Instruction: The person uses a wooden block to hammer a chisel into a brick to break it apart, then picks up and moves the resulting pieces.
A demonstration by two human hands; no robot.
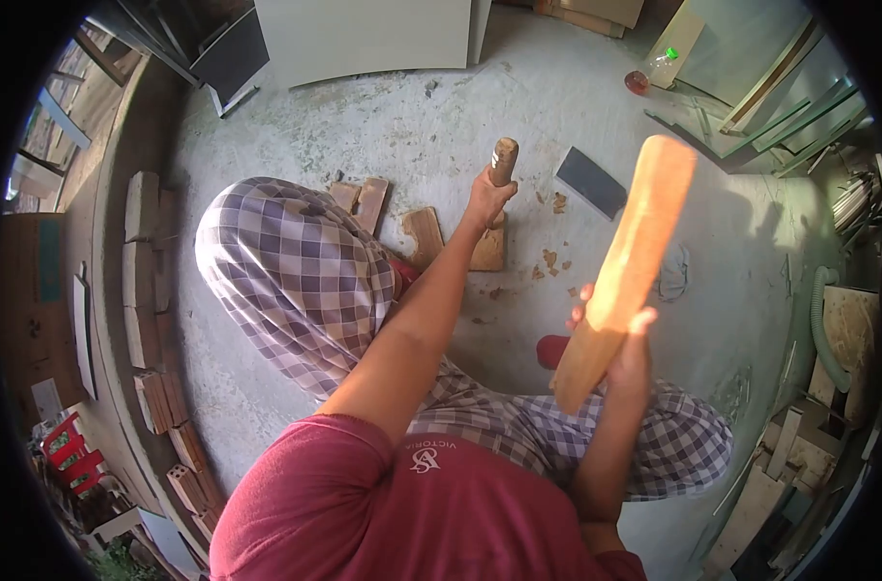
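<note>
My left hand (486, 200) is closed around a round wooden handle (504, 162), whose blunt end points up and away from me. Whatever the handle's other end joins is hidden behind the hand. Just below that hand lies a wood block (489, 250) on the floor. In my right hand (627, 360) is a long, smooth piece of wood (630, 261) with a rounded far end, gripped near its lower part and tilted upward. Bright light falls on it.
Wood offcuts (371, 203) and scattered chips (549, 261) lie on the concrete floor, with a dark rectangular block (592, 182) beyond. Bricks (141, 276) line the left side. A green-capped bottle (662, 64) stands at the far right. Scrap wood (785, 455) is stacked on the right.
</note>
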